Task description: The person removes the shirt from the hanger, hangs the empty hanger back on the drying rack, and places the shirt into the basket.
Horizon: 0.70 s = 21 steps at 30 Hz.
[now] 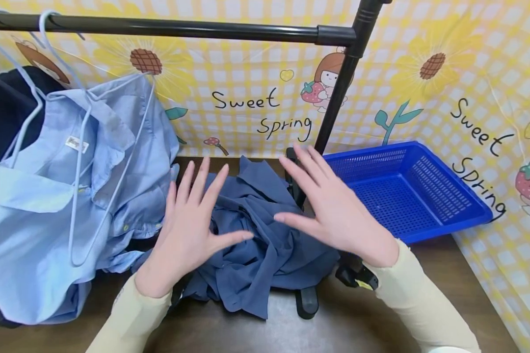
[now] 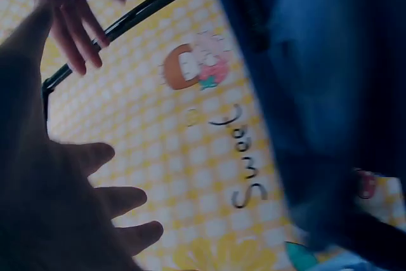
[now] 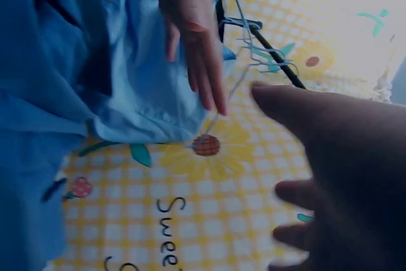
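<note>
Both hands hover with fingers spread above a crumpled dark blue garment (image 1: 265,245) on the table, and neither holds anything. The left hand (image 1: 187,225) is near the light blue shirt (image 1: 31,235), which hangs at the left on a pale blue hanger (image 1: 77,196). To the right, the right hand (image 1: 331,211) is held over the garment's right side, beside the black rack post. In the left wrist view, the left hand's dark fingers (image 2: 127,201) are spread apart. The right wrist view has the right hand's fingers (image 3: 295,195) apart too, with the light blue shirt (image 3: 133,87) beyond.
A black rack rail (image 1: 181,24) crosses the top and joins a slanting post (image 1: 342,93). A blue plastic basket (image 1: 459,196) stands at the right. Dark clothing (image 1: 4,108) hangs at the far left. A black rack foot (image 1: 307,302) rests on the brown table (image 1: 229,333).
</note>
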Tool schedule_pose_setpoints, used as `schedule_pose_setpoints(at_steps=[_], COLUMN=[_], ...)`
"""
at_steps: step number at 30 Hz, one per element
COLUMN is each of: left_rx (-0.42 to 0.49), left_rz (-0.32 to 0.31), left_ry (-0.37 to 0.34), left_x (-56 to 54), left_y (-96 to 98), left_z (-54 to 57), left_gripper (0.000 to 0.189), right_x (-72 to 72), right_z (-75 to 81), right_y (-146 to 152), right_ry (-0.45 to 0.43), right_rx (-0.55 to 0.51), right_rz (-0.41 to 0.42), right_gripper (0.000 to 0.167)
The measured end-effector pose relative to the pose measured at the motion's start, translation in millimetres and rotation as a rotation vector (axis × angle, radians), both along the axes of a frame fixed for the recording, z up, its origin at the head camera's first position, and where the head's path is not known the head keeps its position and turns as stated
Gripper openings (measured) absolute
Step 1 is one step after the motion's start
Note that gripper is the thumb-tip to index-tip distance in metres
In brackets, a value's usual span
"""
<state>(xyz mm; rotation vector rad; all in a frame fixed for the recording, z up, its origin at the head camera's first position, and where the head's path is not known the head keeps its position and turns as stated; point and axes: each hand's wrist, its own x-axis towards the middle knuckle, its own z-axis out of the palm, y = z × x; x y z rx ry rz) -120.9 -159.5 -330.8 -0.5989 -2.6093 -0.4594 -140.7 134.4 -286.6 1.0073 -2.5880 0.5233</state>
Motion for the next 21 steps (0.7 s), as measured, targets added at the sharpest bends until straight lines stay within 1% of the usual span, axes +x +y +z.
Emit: schedule_pose_setpoints(at_steps=[2, 5, 6, 8, 10, 12, 15, 18, 20, 21], left_rx=[-0.038, -0.076, -0.082, -0.088, -0.078, -0.066, -0.046, -0.023, -0.003, 0.009], left_rz=[0.030, 0.068, 0.079, 0.098, 0.096, 0.081, 0.024, -0.037, -0.070, -0.082], left_ry=[-0.125, -0.295, -0.342, -0.411, -0.446, -0.463, -0.492, -0.526, -0.513, -0.495], left_x=[5.5, 12.8, 14.7, 18.4, 20.4, 21.2, 21.1, 20.2, 18.6, 17.4], left_y=[-4.8, -13.8, -16.6, -21.5, -24.6, -25.3, -24.1, -21.0, -18.9, -18.0], left_z=[-8.5, -21.4, -25.9, -35.5, -45.2, -54.2, -65.5, -72.0, -73.3, -72.9], left_gripper=[0.121, 0.123, 0.124, 0.127, 0.131, 0.136, 0.137, 0.127, 0.113, 0.104], right_x=[8.1, 20.8, 25.1, 32.9, 37.7, 38.7, 35.0, 29.4, 25.1, 22.7], right_z=[-9.0, -19.8, -22.7, -29.4, -36.9, -46.6, -65.2, -84.2, -93.3, -96.3], right_y=[2.9, 7.5, 8.6, 9.1, 8.5, 6.6, 1.7, -3.9, -6.6, -7.9], right_ry=[-0.085, -0.172, -0.204, -0.278, -0.340, -0.382, -0.394, -0.395, -0.381, -0.370], right_rx=[0.059, 0.117, 0.129, 0.147, 0.160, 0.165, 0.153, 0.148, 0.136, 0.126], right_rz=[-0.042, -0.070, -0.077, -0.078, -0.085, -0.093, -0.070, -0.026, -0.010, -0.010], right_gripper=[0.092, 0.091, 0.091, 0.090, 0.092, 0.096, 0.106, 0.112, 0.108, 0.105])
